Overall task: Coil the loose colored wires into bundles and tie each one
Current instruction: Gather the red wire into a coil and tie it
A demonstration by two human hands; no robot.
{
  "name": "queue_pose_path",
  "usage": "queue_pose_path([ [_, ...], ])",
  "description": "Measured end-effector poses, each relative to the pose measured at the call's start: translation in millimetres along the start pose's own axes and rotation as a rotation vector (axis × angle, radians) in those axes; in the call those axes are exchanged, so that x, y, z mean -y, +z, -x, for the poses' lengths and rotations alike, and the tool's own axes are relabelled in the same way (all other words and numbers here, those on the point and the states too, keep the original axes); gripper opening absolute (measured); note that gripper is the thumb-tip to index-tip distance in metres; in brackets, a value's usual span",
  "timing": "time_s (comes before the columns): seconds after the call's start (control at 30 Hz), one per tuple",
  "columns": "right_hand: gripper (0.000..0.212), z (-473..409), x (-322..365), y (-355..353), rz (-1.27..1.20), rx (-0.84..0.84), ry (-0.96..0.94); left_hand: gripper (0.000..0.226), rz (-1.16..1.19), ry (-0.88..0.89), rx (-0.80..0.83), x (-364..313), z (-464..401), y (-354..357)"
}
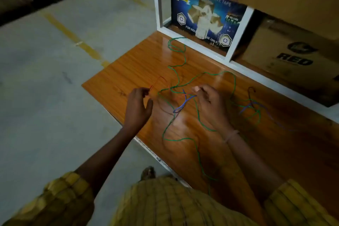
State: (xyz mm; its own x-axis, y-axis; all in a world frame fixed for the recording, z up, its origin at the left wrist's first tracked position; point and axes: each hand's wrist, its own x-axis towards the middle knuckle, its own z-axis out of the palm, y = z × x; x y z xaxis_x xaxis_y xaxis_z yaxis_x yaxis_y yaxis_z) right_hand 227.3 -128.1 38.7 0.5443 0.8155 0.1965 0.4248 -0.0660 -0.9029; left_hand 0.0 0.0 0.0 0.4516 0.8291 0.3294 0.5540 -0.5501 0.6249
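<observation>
Loose wires lie tangled on a glossy wooden table [128, 71]. A long green wire [180, 57] snakes from the far edge down to the near edge. My left hand [138, 108] pinches one end of a thin red wire [159, 78] that arches up from its fingertips. My right hand [211, 106] pinches a blue wire [180, 107] together with the red wire's other end, just above the tabletop. A smaller tangle of green, purple and dark wires [254, 108] lies to the right of my right hand.
A white-framed shelf [238, 36] stands against the table's far edge, holding a blue adhesive-tape box [205, 18] and a cardboard box [293, 57]. Concrete floor with a yellow line [73, 36] lies to the left. The table's left corner is close to my left hand.
</observation>
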Motion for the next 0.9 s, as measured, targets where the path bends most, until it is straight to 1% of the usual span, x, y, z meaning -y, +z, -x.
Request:
queue_pose_path([
  [0.07, 0.022, -7, 3, 9, -0.016, -0.013, 0.019, 0.038, -0.075, -0.009, 0.047, 17, -15, -3],
  [0.13, 0.012, -15, 7, 21, -0.031, -0.016, 0.022, 0.036, -0.103, -0.06, 0.163, 38, -33, -3],
  [0.2, 0.006, -25, 10, 35, -0.058, -0.027, 0.042, 0.027, -0.12, -0.018, 0.297, 55, -48, -2],
  [0.23, 0.007, -32, 10, 41, -0.065, -0.03, 0.051, 0.026, -0.116, 0.023, 0.359, 61, -55, -2],
  [0.33, 0.014, -49, 13, 59, -0.045, -0.012, 0.101, 0.032, -0.062, 0.18, 0.477, 68, -74, -9],
  [0.4, 0.02, -61, 13, 67, -0.004, 0.044, 0.137, 0.036, 0.056, 0.259, 0.531, 65, -86, -20],
  [0.5, 0.032, -79, 11, 78, 0.093, 0.106, 0.18, 0.026, 0.357, 0.231, 0.649, 51, -102, -44],
  [0.57, 0.039, -87, 13, 87, 0.105, 0.116, 0.225, 0.023, 0.565, 0.174, 0.717, 37, -115, -58],
  [0.67, 0.045, -92, 12, 103, 0.159, 0.117, 0.299, 0.027, 0.845, 0.037, 0.772, 18, -133, -70],
  [0.73, 0.042, -90, 11, 109, 0.2, 0.112, 0.324, 0.023, 1.02, -0.07, 0.801, 11, -143, -70],
  [0.8, 0.029, -84, 16, 108, 0.244, 0.108, 0.267, 0.021, 1.163, -0.201, 0.827, 7, -152, -66],
  [0.83, 0.022, -80, 20, 106, 0.308, 0.1, 0.187, 0.024, 1.224, -0.254, 0.836, 5, -155, -63],
  [0.87, 0.018, -75, 24, 102, 0.411, 0.092, 0.096, 0.029, 1.276, -0.286, 0.837, 4, -158, -58],
  [0.9, 0.019, -69, 29, 99, 0.529, 0.098, 0.025, 0.034, 1.321, -0.304, 0.83, 1, -161, -54],
])
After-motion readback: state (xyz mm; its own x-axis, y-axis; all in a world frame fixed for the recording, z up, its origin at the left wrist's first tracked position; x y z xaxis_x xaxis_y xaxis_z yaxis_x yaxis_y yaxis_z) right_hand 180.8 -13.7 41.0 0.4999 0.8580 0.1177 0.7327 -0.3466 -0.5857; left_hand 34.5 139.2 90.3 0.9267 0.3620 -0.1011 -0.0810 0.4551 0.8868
